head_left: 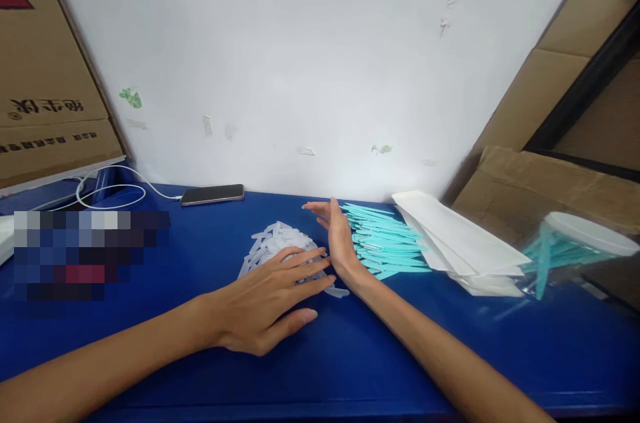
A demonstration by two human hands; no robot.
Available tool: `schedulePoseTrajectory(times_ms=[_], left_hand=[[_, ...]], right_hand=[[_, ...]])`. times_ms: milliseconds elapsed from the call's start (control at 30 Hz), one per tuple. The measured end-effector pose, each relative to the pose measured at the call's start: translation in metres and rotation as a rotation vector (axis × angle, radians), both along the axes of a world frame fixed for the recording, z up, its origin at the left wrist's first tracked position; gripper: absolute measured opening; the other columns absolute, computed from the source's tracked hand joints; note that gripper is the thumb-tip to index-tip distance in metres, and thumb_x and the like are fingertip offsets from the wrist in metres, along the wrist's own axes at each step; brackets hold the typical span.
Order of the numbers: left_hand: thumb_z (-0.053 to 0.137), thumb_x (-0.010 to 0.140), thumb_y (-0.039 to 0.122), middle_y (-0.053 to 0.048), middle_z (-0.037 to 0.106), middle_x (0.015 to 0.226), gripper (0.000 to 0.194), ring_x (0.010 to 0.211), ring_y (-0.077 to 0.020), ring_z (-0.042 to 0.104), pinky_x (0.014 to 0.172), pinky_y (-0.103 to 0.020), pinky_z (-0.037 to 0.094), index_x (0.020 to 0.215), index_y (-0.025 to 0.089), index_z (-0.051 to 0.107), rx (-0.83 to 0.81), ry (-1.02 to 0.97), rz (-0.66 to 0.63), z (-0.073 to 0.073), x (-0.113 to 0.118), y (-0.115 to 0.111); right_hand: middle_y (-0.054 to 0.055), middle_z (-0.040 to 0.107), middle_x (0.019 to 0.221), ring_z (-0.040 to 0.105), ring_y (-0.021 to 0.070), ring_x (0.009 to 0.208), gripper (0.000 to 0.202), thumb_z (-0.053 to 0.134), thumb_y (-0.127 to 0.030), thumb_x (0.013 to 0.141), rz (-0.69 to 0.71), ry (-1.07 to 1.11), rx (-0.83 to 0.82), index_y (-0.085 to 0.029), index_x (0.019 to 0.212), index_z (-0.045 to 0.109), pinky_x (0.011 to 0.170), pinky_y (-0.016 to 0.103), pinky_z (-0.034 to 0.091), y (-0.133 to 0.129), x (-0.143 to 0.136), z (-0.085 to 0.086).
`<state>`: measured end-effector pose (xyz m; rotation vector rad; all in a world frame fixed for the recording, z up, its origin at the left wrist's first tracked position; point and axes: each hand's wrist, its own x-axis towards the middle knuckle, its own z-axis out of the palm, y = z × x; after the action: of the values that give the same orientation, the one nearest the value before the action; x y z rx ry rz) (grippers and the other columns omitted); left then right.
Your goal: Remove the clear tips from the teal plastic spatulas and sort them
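Note:
On the blue table (200, 383) lies a heap of whitish translucent strips (273, 240). My left hand (270, 293) rests palm down over the near side of the heap, its fingers spread and pointing right. Upright on its edge, my right hand (340, 236) stands between this heap and a pile of turquoise strips (385, 240), fingers extended and nothing gripped. A few whitish strips show under and beside my left fingertips, close to my right wrist.
White paper sheets or envelopes (455, 236) lie right of the turquoise pile. Beyond them, a clear container (593, 236) holds turquoise strips. A phone (213, 194) with a white cable lies at the wall. Cardboard boxes (50, 76) stand on both sides.

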<state>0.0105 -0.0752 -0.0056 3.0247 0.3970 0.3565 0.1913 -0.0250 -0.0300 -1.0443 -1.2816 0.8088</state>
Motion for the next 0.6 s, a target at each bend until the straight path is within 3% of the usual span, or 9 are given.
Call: schedulePoseTrajectory(times_ms=[167, 333, 467, 600], left_hand=[[0.039, 0.102, 0.03, -0.008, 0.037, 0.157, 0.053, 0.15, -0.0297, 0.02, 0.122, -0.054, 0.018, 0.153, 0.019, 0.032, -0.079, 0.046, -0.071, 0.005, 0.003, -0.005], [0.041, 0.102, 0.032, -0.007, 0.042, 0.154, 0.054, 0.148, -0.0271, 0.025, 0.123, -0.049, 0.017, 0.154, 0.021, 0.031, -0.152, 0.032, -0.138, 0.003, 0.007, -0.013], [0.044, 0.1, 0.029, -0.01, 0.052, 0.147, 0.048, 0.144, -0.0298, 0.035, 0.121, -0.052, 0.022, 0.147, 0.019, 0.043, -0.111, -0.031, -0.082, -0.004, 0.005, -0.006], [0.041, 0.099, 0.021, -0.007, 0.063, 0.136, 0.039, 0.136, -0.0249, 0.047, 0.116, -0.045, 0.034, 0.135, 0.021, 0.056, -0.104, -0.239, -0.029, -0.009, -0.002, 0.015]], right_hand=[[0.004, 0.072, 0.114, 0.059, 0.0232, 0.119, 0.062, 0.022, -0.059, 0.098, -0.022, 0.034, 0.015, -0.024, 0.093, 0.073, 0.102, 0.038, 0.043, 0.003, 0.008, 0.005], [0.004, 0.072, 0.114, 0.06, 0.0238, 0.117, 0.064, 0.02, -0.06, 0.098, -0.045, -0.018, 0.037, -0.024, 0.093, 0.072, 0.097, 0.037, 0.046, 0.005, 0.008, 0.004], [0.004, 0.073, 0.111, 0.062, 0.0235, 0.113, 0.063, 0.021, -0.059, 0.099, -0.048, -0.052, 0.055, -0.025, 0.092, 0.073, 0.094, 0.037, 0.047, 0.003, 0.005, 0.004], [0.002, 0.073, 0.11, 0.062, 0.023, 0.112, 0.065, 0.02, -0.061, 0.099, -0.051, -0.13, 0.042, -0.026, 0.092, 0.074, 0.1, 0.037, 0.044, 0.004, 0.006, 0.002]])
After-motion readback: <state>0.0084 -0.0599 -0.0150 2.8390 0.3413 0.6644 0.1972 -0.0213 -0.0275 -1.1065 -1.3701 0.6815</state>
